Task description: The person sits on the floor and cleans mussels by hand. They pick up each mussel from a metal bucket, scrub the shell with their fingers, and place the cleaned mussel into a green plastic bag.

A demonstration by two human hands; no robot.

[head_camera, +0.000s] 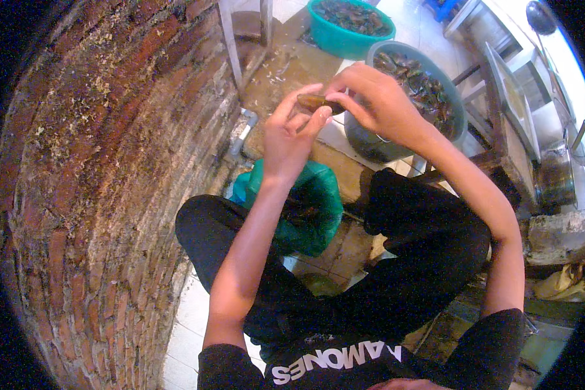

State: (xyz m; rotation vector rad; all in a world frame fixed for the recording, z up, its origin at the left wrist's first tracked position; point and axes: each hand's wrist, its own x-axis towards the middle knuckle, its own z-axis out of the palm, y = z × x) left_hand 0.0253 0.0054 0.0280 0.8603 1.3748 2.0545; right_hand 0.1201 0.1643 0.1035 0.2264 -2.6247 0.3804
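Note:
Between my two hands is a mussel shell, dark brown and green. My left hand holds its left part between fingers and thumb. The fingertips of my right hand pinch its right end. Right below my right hand stands a large grey tub full of mussels. A green plastic bag lies open between my legs, below my left wrist; its dark contents cannot be made out. Farther off, a round teal basin holds more mussels.
A rough brick wall rises close on the left, with a grey pipe at its foot. On the right stand a wooden table, a metal tray and a metal pot. Small scraps lie on the wet floor.

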